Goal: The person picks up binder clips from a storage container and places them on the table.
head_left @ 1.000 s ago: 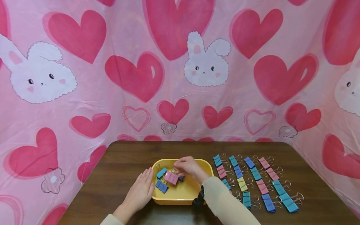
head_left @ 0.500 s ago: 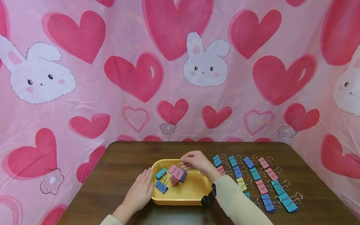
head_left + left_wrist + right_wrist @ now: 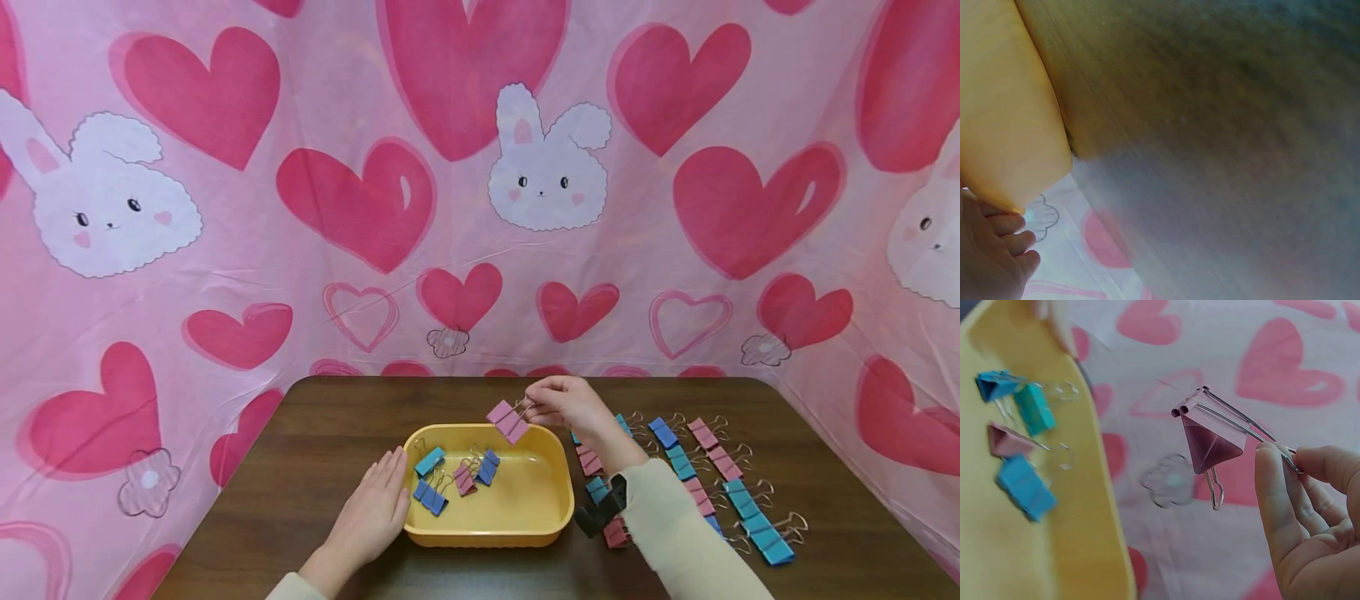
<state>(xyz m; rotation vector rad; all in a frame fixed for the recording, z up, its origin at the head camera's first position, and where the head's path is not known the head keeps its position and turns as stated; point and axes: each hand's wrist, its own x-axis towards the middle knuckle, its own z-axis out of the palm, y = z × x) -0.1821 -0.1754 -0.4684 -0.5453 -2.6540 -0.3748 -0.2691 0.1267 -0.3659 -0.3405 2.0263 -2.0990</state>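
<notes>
My right hand (image 3: pixel 573 408) pinches a pink binder clip (image 3: pixel 508 422) by one wire handle, above the far right rim of a yellow tray (image 3: pixel 517 533). In the right wrist view the clip (image 3: pixel 1216 434) hangs from thumb and fingertips, its other handle pointing down. My left hand (image 3: pixel 373 507) rests with straight fingers against the tray's left side. Inside the tray's left half lie a teal clip (image 3: pixel 430 462), a blue clip (image 3: pixel 431 497), a smaller pink clip (image 3: pixel 465 479) and another blue clip (image 3: pixel 487 467). The left wrist view shows the tray wall (image 3: pixel 1010 94) and curled-looking fingertips (image 3: pixel 1019 242).
Columns of binder clips in teal, blue and pink stand on the right of the wooden table (image 3: pixel 337 417), including a teal clip (image 3: pixel 772 542) at the near right. My right forearm (image 3: pixel 682 525) covers part of them. A pink heart-patterned cloth (image 3: pixel 465 225) hangs behind the table.
My right hand has lifted the pink binder clip out of the tray and carried it right and away from me. My left hand has stayed at the tray's left side.
</notes>
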